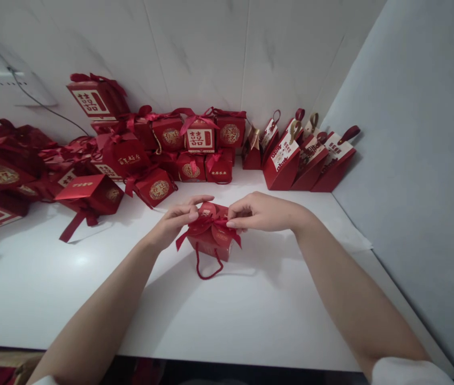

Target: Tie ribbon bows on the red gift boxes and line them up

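A small red gift box [213,247] stands upright on the white table, with a red cord handle [209,278] hanging down its near side. Across its top lies a tied red ribbon bow [213,220]. My left hand [176,220] is at the box's left, thumb and fingers closed on the ribbon's left loop. From the right, my right hand [253,211] pinches the right side of the same ribbon between thumb and forefinger. The fingers partly cover the box's top.
Several red gift boxes with ribbons [170,136] are stacked along the wall and at the left. Triangular red boxes with loop handles [310,155] stand at the back right. A grey partition [419,149] borders the table [218,326] on the right.
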A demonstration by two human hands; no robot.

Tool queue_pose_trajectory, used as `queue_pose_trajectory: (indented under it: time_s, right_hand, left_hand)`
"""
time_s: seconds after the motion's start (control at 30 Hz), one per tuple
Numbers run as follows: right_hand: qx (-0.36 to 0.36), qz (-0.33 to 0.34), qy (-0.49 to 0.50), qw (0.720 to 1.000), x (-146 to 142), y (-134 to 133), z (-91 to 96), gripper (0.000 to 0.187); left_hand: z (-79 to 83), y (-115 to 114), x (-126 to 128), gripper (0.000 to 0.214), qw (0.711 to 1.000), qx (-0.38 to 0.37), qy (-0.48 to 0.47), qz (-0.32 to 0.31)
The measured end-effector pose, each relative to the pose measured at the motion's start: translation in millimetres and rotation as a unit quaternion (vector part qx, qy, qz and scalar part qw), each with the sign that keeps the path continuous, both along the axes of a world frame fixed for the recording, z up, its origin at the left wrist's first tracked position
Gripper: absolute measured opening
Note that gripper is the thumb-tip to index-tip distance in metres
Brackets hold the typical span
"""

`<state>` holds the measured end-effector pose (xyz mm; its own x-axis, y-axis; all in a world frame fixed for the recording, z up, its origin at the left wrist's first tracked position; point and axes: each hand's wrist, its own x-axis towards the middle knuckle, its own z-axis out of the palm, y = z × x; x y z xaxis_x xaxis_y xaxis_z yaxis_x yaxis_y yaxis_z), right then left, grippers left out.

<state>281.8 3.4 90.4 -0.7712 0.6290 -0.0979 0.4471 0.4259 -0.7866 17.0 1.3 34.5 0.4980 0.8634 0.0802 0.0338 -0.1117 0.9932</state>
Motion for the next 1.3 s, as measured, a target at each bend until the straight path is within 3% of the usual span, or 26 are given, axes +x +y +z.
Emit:
queue_pose_trajectory:
  time_s: [0.17, 0.27, 0.47, 0.73, 0.97, 1.3]
  right_hand:
    - [-0.005, 0.011, 0.002, 1.000, 0, 0, 0.0, 0.030]
    - [0.005, 0.003, 0.012, 1.000, -2, 1, -2.4, 0.031]
    - [-0.005, 0.009, 0.024, 1.000, -4, 2, -5.4, 0.022]
    - [0.022, 0.018, 0.020, 0.999, -4, 0, -3.5, 0.031]
    - [0.007, 0.004, -0.007, 1.000, -5, 3, -5.5, 0.028]
    - [-0.010, 0.008, -0.023, 1.000, -5, 6, -9.2, 0.029]
  left_hand:
    - [-2.1, 2, 0, 0.028, 0.999, 0.010, 0.025, 0.028]
    - [-6.3, 4, 0, 0.026, 0.999, -0.007, -0.008, 0.048]
    - [-6.8, 2, 2, 0.030, 0.997, -0.049, -0.043, 0.045]
    - [4.1, -1, 2, 0.044, 0.996, 0.029, 0.065, 0.062]
    - [9.7, -1, 1, 0.022, 0.982, 0.108, 0.154, 0.031]
    - [7.7, 1, 0, 0.025, 0.978, 0.108, 0.174, 0.025]
